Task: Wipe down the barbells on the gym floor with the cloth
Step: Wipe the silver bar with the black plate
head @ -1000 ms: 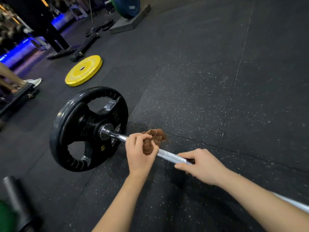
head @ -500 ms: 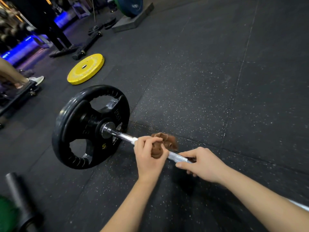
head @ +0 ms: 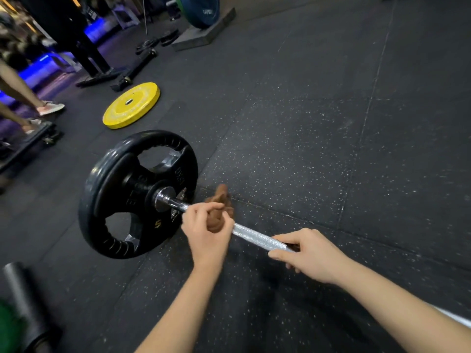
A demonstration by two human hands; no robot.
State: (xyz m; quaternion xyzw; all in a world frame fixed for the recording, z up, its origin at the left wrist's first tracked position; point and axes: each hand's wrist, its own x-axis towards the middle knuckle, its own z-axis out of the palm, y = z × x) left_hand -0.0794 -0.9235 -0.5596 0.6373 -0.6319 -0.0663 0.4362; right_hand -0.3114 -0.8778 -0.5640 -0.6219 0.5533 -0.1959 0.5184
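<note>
**Now: cloth on the shaft, close to the plate**

The barbell (head: 257, 236) lies on the floor across the lower middle of the frame. Its knurled silver shaft runs from the black grip plate (head: 122, 200) at centre left down toward the lower right edge. Your brown cloth (head: 220, 201) is bunched around the shaft just beside the plate's collar. Your left hand (head: 206, 231) grasps it, fingers and thumb curled round cloth and bar together. Your right hand (head: 312, 254), further along the shaft toward the lower right, has its fingers wrapped round the bare steel with the thumb laid along it.

By my reading you are mid-wipe on the inner end of the shaft, with the right hand steadying the bar. The next move calls for sliding the cloth along the knurling toward your right hand, squeezing enough to reach the grooves. That hand then has to shift so the steel under it gets wiped too. The bar can roll on its plate, so hold it firm.

The floor (head: 331, 149) is dark speckled rubber tiling with visible seams. A yellow bumper plate (head: 131, 105) lies flat at upper left, and a blue plate (head: 204, 11) stands by a grey block at top centre. A black roller (head: 23, 301) lies at lower left. Blue strip lighting and another person's shoes (head: 51, 108) show at far upper left.
</note>
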